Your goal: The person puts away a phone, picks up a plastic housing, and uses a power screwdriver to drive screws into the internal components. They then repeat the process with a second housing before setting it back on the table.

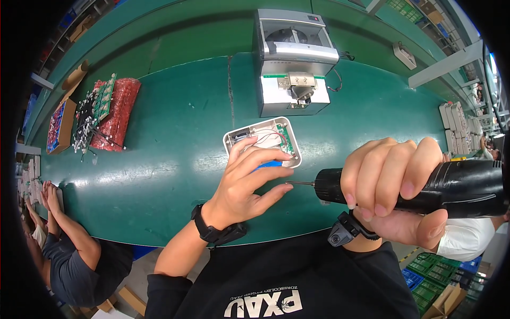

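Note:
My right hand (390,178) is wrapped around a black electric screwdriver (462,189), held level with its thin bit (302,183) pointing left. The bit's tip meets the thumb of my left hand (247,181). That hand's thumb and forefinger are apart, and its other fingers reach over a white plastic housing (298,151). Whether a tiny screw sits at the bit's tip is too small to tell. Inside the open housing are a green circuit board (286,135), thin wires and a blue part (270,164), partly covered by my fingers.
Beyond the housing stands a grey screw feeder machine (296,64). To the left on the green bench (175,133) lie a red bubble-wrap bundle (121,114), circuit boards with wires (105,98) and a cardboard box (62,127). Another person's arm (74,223) rests at the left edge.

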### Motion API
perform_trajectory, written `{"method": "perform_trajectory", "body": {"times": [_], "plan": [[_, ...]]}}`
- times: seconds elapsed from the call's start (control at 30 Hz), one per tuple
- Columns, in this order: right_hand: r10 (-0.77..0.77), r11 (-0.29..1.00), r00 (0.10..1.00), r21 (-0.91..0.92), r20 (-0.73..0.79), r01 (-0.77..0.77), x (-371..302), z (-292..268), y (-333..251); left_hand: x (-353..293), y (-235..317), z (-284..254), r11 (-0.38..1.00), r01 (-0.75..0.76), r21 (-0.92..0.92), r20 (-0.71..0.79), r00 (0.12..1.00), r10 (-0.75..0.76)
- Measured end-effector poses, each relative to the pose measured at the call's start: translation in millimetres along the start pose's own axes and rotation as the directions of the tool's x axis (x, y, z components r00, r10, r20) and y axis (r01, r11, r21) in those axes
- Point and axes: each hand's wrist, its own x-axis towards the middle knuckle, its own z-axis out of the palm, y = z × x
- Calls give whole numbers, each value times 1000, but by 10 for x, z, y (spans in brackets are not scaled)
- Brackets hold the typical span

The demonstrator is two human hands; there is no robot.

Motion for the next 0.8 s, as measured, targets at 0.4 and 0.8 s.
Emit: {"method": "perform_trajectory", "body": {"times": [0.4,0.8], "plan": [[37,999,999,5,38,-37,16,-19,-16,-16,-46,0,998,-65,28,-4,998,65],[149,985,984,-97,100,-139,-10,-18,-46,-22,-58,10,996,-61,68,12,998,60]]}}
